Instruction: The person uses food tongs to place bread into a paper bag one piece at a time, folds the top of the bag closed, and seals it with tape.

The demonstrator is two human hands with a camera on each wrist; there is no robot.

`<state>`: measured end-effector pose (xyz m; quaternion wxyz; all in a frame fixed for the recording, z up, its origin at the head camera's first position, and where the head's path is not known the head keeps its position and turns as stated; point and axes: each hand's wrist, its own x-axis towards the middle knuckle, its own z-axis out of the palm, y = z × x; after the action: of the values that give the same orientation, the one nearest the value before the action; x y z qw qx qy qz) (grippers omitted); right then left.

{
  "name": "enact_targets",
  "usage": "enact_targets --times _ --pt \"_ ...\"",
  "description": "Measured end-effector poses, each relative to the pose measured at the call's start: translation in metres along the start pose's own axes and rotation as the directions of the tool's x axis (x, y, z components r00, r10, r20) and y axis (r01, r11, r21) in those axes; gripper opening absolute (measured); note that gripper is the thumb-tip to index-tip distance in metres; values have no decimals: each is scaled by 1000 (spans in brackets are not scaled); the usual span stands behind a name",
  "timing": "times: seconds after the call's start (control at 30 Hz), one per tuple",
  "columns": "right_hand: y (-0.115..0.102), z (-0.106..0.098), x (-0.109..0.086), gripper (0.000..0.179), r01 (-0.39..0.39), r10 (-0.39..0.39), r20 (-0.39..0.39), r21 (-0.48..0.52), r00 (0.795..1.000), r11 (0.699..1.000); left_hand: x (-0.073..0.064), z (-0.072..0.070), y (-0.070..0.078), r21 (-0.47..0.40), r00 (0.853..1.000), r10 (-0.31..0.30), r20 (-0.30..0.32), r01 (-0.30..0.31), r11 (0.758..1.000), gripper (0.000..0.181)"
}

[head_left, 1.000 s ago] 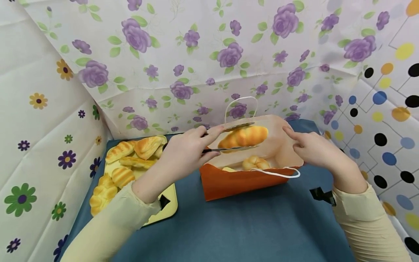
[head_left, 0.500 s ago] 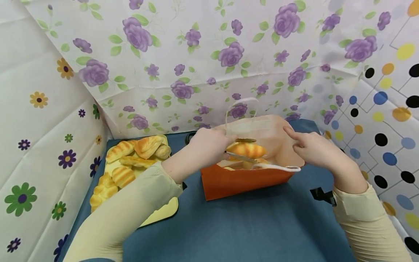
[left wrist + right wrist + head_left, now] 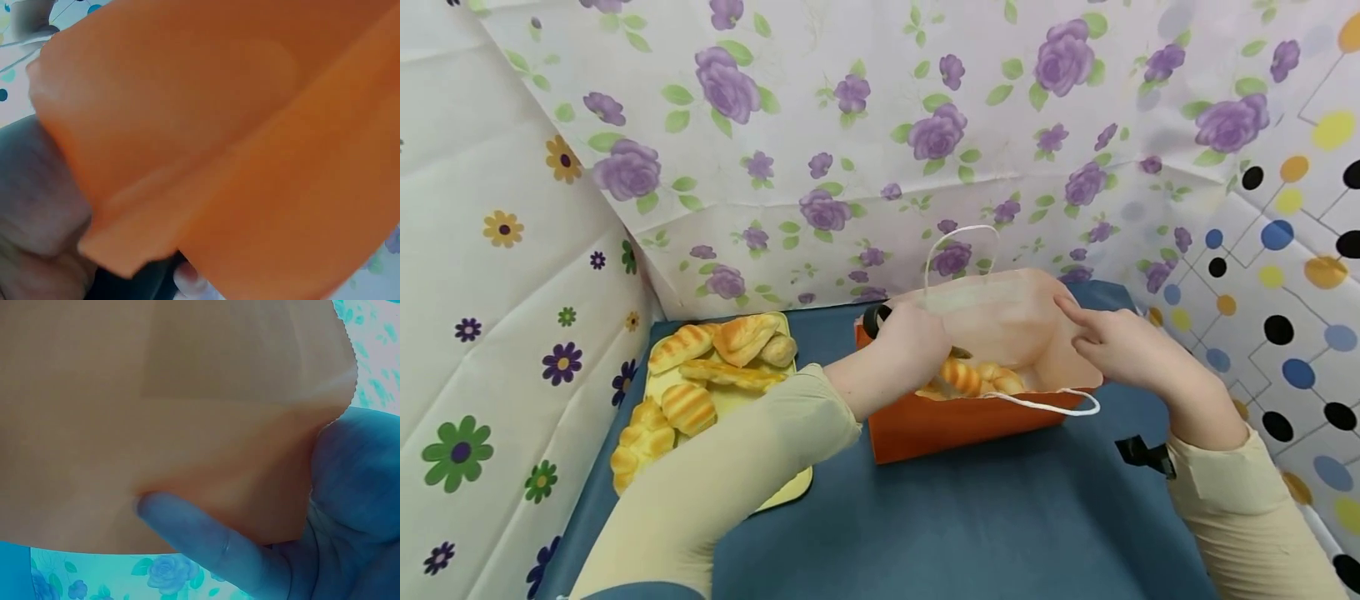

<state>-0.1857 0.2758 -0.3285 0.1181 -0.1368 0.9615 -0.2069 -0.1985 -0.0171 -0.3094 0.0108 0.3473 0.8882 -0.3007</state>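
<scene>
My left hand (image 3: pixel 913 346) holds a pair of tongs (image 3: pixel 877 319) inside the mouth of an orange paper bag (image 3: pixel 970 429); the black handle end sticks up behind the hand. Just past the fingers, a striped bread roll (image 3: pixel 961 377) lies low in the bag beside a knotted bun (image 3: pixel 1000 379). Whether the tongs still touch the roll is hidden. With my right hand (image 3: pixel 1120 342) I pinch the bag's right side near its rim, one finger (image 3: pixel 206 534) lying against the paper. In the left wrist view the orange bag wall (image 3: pixel 206 137) covers most of the picture.
A yellow tray (image 3: pixel 790 490) with several breads, including a striped roll (image 3: pixel 688 408) and a braided loaf (image 3: pixel 642 446), stands left on the blue cloth (image 3: pixel 955 533). White cord handles (image 3: pixel 1045 407) loop from the bag. Patterned sheets (image 3: pixel 820 125) enclose the back and sides.
My left hand has moved right and down into the bag with the tongs, lowering the striped roll next to the knotted bun. My right hand keeps its place on the bag.
</scene>
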Motion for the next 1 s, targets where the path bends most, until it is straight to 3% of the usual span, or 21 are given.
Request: enact_targets --times 0.1,0.2,0.37,0.6,0.67,0.8,0.93,1.0 --pt "2 1 0 68 -3 3 2 3 1000 1000 2 -4 4 30 996 13 88 -15 999 34" --pt "2 0 0 68 -7 7 -1 4 1000 1000 4 -9 6 55 990 7 138 -15 998 47" --pt "2 -1 0 67 -8 8 -8 11 1000 1000 11 -18 11 106 976 -62 209 40 994 30" --pt "2 0 -2 67 -20 20 1 27 1000 999 16 -20 14 58 929 -102 357 87 994 30" --pt "3 1 -2 67 -18 18 0 26 1000 999 16 -18 12 40 929 -93 359 85 996 24" --pt "3 2 -2 68 -16 16 2 26 1000 1000 16 -11 8 0 936 -64 345 68 998 32" --pt "3 2 -1 68 -15 15 1 20 1000 1000 14 -6 4 -26 929 -57 365 72 997 39" --pt "3 2 -1 68 -11 11 0 19 1000 1000 13 -5 1 -38 937 -58 344 76 996 42"
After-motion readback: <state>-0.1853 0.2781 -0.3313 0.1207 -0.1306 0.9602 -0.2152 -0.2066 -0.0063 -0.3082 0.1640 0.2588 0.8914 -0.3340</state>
